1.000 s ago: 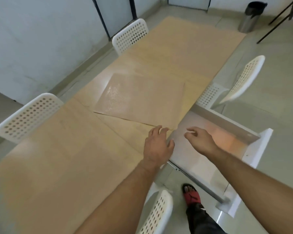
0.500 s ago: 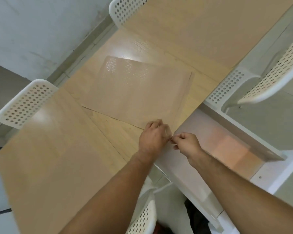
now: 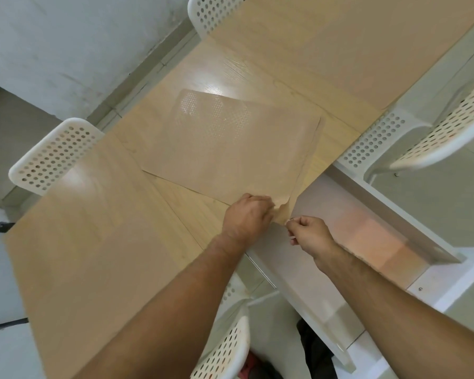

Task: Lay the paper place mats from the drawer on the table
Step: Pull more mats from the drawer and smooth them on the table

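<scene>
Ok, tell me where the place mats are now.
In the head view the place mats lie mid-table, near corner at the open drawer, pinched between the left hand and right hand.

arms: bare, no sleeves | hands [image 3: 246,217]: bare | trousers [image 3: 316,354]: dark

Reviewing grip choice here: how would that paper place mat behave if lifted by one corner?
Probably floppy: the paper place mat already curls at the corner by the left hand. Likely light, being thin and lying flat. It may slide on the glossy table.
</scene>
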Motion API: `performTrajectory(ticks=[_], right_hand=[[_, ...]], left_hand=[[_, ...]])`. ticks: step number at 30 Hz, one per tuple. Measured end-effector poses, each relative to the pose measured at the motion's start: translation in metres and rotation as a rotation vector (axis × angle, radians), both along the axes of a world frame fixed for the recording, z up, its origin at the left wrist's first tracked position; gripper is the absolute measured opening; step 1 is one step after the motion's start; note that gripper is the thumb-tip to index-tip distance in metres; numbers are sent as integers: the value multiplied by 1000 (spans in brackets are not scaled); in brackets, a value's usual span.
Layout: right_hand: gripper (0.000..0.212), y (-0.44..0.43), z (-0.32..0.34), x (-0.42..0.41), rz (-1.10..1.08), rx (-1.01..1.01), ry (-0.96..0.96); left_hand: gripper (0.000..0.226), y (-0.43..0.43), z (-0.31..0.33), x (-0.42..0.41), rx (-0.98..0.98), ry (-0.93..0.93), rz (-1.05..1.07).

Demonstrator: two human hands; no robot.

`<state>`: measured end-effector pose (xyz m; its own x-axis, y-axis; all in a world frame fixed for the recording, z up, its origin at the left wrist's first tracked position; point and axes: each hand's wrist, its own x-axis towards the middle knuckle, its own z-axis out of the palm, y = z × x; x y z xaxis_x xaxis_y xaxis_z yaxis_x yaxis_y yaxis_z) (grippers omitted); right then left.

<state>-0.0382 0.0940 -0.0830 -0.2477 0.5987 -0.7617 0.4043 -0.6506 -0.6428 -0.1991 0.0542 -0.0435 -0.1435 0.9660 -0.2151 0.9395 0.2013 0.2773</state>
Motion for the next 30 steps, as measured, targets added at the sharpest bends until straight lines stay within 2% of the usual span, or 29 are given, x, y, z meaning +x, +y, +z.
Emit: performTrajectory(ticks=[3,5,8,12,14,17,19,23,26,28,30], right_hand=[[15,-1,5,-1,-25,32,-47],[14,-2,13,0,-112,144,-123],[24,3,29,-2,-309,253,-15],[49,22,36,-8,-382,1,122],[59,30,37,-8,-439,-22,62],[50,35,42,0,-571,88,-39],[51,36,39,3,-617,40,33],[20,43,45,5,-512,-80,201],[12,48,51,5,-417,-70,268],[15,50,51,5,-377,-70,299],[18,52,49,5,-360,-87,324]], left_hand=[[34,1,5,2,47,-43,58],[35,-2,9,6,145,-80,130],[30,-14,8,17,265,-119,128],[29,-40,-1,47,321,-129,6],[28,-52,-3,63,372,-143,-47],[33,-57,-3,72,419,-163,-49],[36,-57,0,74,436,-187,-49],[30,-56,6,75,437,-260,-128],[35,-54,16,65,360,-328,-135],[47,-47,22,50,262,-348,-8],[54,-35,25,27,210,-328,233]])
